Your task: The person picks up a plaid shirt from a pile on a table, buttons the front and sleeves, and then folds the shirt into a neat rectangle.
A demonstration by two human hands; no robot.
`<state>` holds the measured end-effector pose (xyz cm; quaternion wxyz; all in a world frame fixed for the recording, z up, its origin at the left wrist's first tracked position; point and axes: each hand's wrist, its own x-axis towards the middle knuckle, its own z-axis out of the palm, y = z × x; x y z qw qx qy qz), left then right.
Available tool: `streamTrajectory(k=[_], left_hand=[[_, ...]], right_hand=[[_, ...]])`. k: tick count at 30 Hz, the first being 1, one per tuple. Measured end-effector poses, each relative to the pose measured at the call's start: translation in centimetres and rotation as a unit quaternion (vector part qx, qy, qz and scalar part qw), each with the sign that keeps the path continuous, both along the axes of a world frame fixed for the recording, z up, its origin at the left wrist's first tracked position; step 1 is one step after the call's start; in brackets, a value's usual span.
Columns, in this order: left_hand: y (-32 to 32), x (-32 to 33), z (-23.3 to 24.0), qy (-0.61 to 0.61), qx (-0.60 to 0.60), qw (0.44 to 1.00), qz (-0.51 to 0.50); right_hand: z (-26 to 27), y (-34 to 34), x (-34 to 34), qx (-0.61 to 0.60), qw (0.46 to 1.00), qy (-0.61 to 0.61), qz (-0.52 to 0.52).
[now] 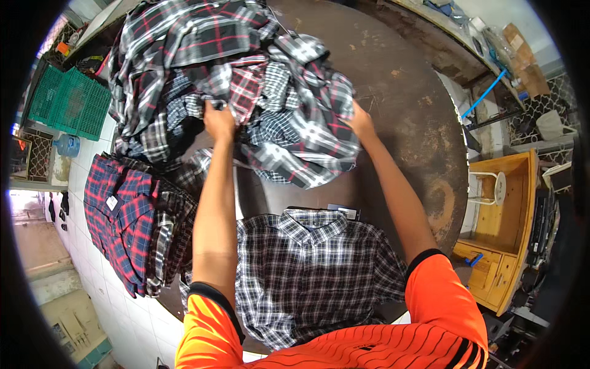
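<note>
Both my arms reach over a dark round table. My left hand [219,121] grips cloth at the near side of a heap of plaid shirts [212,41]. My right hand [360,121] is closed on the right edge of a black, white and red plaid shirt [309,157], which lies crumpled between my hands. Red and small-checked cloth shows within the heap. Nearest my body, a black and white plaid shirt [318,267] lies front up, its collar away from me and a tag beside the collar. Left of my left forearm is a stack of folded plaid shirts [122,221], a red and navy one on top.
The table's brown top [405,124] is worn and stained. Green plastic crates [69,101] and a blue water jug [67,145] stand at the left. On the right are a wooden cabinet [500,230] and a shelf with a blue rod [484,94].
</note>
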<state>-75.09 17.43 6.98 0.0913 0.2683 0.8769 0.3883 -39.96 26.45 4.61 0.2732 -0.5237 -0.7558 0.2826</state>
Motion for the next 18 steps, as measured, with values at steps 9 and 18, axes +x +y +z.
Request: streamTrajectory(k=[9,18], left_hand=[[0.4,15.8,4.4,-0.017,-0.041,0.958,-0.282],[-1.9,-3.1,16.0,0.278,0.080,0.927,0.240]], right_hand=[[2.1,6.5,15.0,0.001,0.940,-0.195,-0.281],[12.4,15.0,3.6,0.160,0.985,-0.006,-0.070]])
